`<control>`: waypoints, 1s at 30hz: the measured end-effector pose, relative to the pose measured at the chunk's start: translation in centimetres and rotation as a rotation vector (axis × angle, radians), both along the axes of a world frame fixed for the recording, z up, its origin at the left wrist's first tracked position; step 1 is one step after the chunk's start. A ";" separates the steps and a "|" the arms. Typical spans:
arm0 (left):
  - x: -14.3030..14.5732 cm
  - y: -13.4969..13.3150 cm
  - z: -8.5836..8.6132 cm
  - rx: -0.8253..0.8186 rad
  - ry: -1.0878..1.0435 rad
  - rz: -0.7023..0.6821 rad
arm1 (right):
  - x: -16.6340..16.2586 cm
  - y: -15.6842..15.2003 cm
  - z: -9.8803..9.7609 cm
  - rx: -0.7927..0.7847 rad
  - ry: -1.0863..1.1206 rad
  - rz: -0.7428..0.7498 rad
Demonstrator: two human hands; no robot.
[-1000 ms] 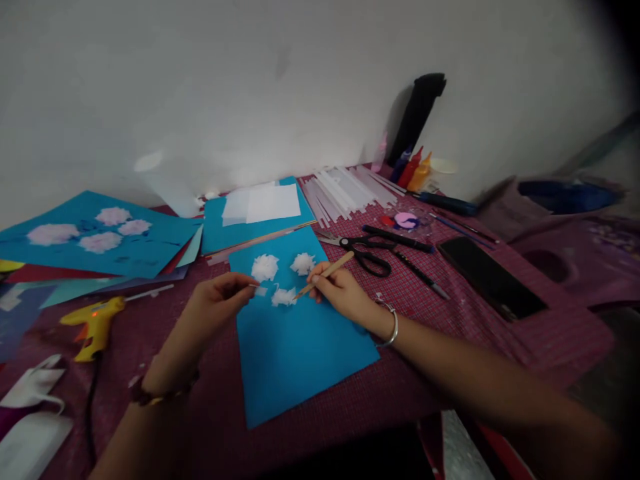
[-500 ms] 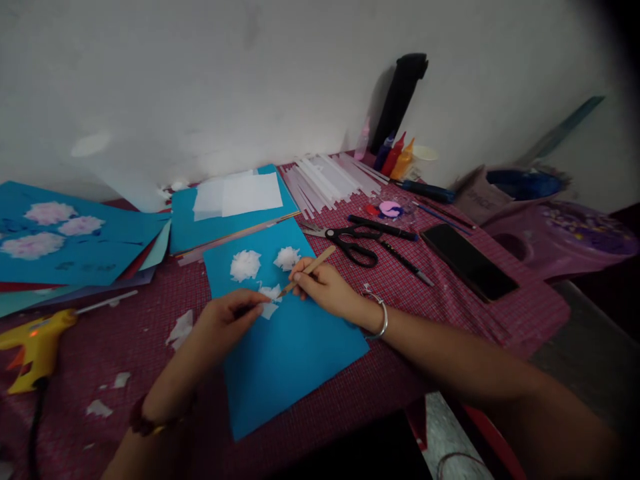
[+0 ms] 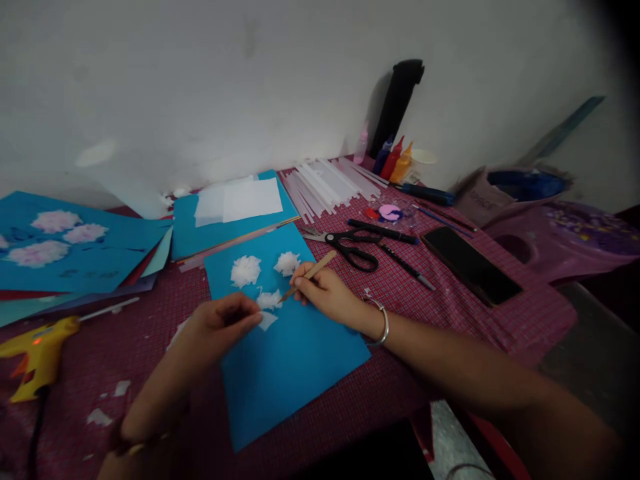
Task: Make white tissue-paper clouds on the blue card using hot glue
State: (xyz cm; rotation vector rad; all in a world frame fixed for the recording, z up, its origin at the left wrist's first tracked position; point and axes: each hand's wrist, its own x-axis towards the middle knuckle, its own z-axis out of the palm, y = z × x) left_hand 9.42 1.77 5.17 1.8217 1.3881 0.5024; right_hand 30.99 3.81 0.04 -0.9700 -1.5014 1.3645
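My right hand [image 3: 320, 291] grips a thin wooden stick [image 3: 314, 272], its pointed end touching or close to a small white paper tuft [image 3: 269, 299]. Between the thumb and fingertips of my left hand [image 3: 231, 321] is a small piece of white paper [image 3: 268, 321], just below that tuft. Both hands are over a blue sheet [image 3: 295, 360] on the table. Two rounder white paper clusters, one on the left [image 3: 245, 271] and one on the right [image 3: 287, 263], sit higher up on this sheet.
A yellow glue gun [image 3: 43, 353] lies left, near blue sheets with pinkish flowers [image 3: 90, 267]. Scissors [image 3: 350, 245], a marker [image 3: 384, 231] and a phone [image 3: 470, 265] lie right. White strips [image 3: 327, 187] and paint bottles [image 3: 393, 160] are at the back.
My left hand has drawn slightly left and down from the tuft with the paper piece. The stick in my right hand has shifted very little. The view has tilted slightly.
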 end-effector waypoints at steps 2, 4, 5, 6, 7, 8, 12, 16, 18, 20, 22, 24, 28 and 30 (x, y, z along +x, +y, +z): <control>-0.4 -0.1 0.3 -0.074 -0.058 -0.018 | 0.0 0.0 0.0 0.005 -0.012 -0.003; -0.3 0.1 -0.1 -0.109 -0.058 -0.021 | 0.0 0.0 0.0 0.002 -0.022 -0.003; 0.0 0.2 -0.6 -0.110 -0.041 -0.015 | 0.0 0.1 0.0 -0.003 -0.024 -0.003; 0.4 0.4 -1.1 -0.091 -0.017 0.002 | 0.0 0.1 0.0 -0.008 -0.023 -0.003; 0.8 0.6 -1.7 -0.057 0.013 0.021 | 0.0 0.0 0.0 -0.011 -0.021 -0.004; 1.1 0.7 -2.2 -0.015 0.046 0.039 | 0.0 0.0 0.1 -0.010 -0.018 -0.010; 1.7 1.1 -3.2 0.091 0.148 0.061 | 0.2 -0.5 0.4 0.026 0.020 -0.066; 1.5 1.1 -3.3 0.100 0.147 0.058 | 0.0 -1.2 0.8 0.036 0.052 -0.030; 1.4 1.1 -3.6 0.106 0.136 0.058 | -0.2 -1.4 0.8 0.093 0.007 -0.006; 1.4 1.2 -3.9 0.122 0.129 0.058 | -0.4 -1.4 0.7 0.173 -0.061 0.003; 1.4 1.2 -4.1 0.134 0.127 0.054 | -0.4 -1.3 0.5 0.238 -0.123 0.017; 1.4 1.1 -4.1 0.131 0.113 0.042 | -0.4 -1.2 0.3 0.280 -0.166 0.027; 1.3 1.1 -3.4 0.196 0.080 0.096 | -0.3 -1.1 -0.1 0.335 -0.244 0.039; 1.1 1.2 -3.2 0.272 0.117 0.164 | -0.2 -1.1 -0.2 0.350 -0.275 0.045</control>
